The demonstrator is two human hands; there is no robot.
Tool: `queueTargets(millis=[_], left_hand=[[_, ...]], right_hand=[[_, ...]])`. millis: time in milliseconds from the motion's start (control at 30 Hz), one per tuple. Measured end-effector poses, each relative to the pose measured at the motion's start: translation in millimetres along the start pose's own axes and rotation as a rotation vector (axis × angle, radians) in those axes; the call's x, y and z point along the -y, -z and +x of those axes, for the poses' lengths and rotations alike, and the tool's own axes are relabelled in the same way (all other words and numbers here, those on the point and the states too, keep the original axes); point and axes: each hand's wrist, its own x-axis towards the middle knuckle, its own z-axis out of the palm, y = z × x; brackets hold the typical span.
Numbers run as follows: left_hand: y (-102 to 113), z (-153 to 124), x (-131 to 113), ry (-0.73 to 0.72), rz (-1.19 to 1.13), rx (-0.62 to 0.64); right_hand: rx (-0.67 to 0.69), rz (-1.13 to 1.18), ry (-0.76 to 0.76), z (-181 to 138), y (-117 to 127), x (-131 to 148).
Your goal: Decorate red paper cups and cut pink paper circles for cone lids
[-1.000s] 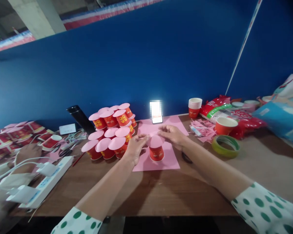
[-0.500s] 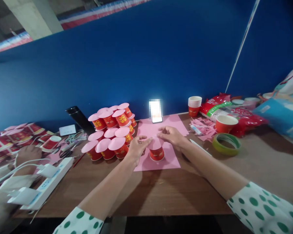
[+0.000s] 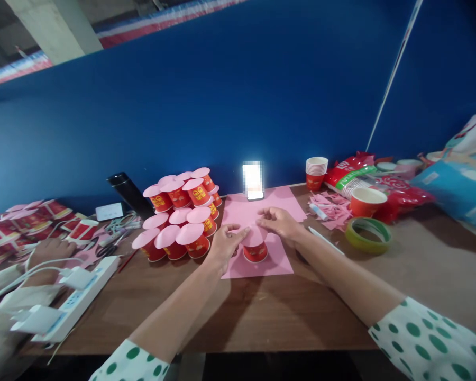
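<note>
A red paper cup [image 3: 255,254] stands rim-down in front of me, on pink paper sheets [image 3: 280,260]. Over its raised base lies a round pink paper disc [image 3: 255,237]. My left hand [image 3: 223,244] pinches the disc's left edge between thumb and fingers. On the far right edge, my right hand [image 3: 281,223] grips the disc with thumb and fingertips; part of this contact is hidden. To the left stand several red cups [image 3: 192,241] topped with the same kind of pink disc, some stacked in a second layer.
A lit phone [image 3: 254,182] leans at the blue partition [image 3: 238,106]. On the right are stacked cups [image 3: 316,173], paper scraps [image 3: 330,209], a tape roll [image 3: 368,235] and a white pen [image 3: 326,241]. A power strip [image 3: 79,301] and a co-worker's hand [image 3: 52,250] are at left.
My left hand and the pink disc have shifted slightly to the right, over the cup. My right hand has barely moved. At left, the co-worker's hand and a cup have moved a little.
</note>
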Motion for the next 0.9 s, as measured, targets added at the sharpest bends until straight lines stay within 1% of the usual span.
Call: queueTargets(millis=[200, 400, 900], left_hand=[[0.2, 1.0, 3.2, 0.0, 0.009, -0.011], [-1.5, 2.4, 6.3, 0.012, -0.003, -0.023], [-2.9, 1.0, 8.7, 0.007, -0.001, -0.022]], right_hand=[[-0.003, -0.014, -0.01, 5.7, 0.7, -7.4], [-0.003, -0.016, 0.017, 8.4, 3.3, -13.9], [0.004, -0.052, 0.021, 7.5, 5.2, -15.7]])
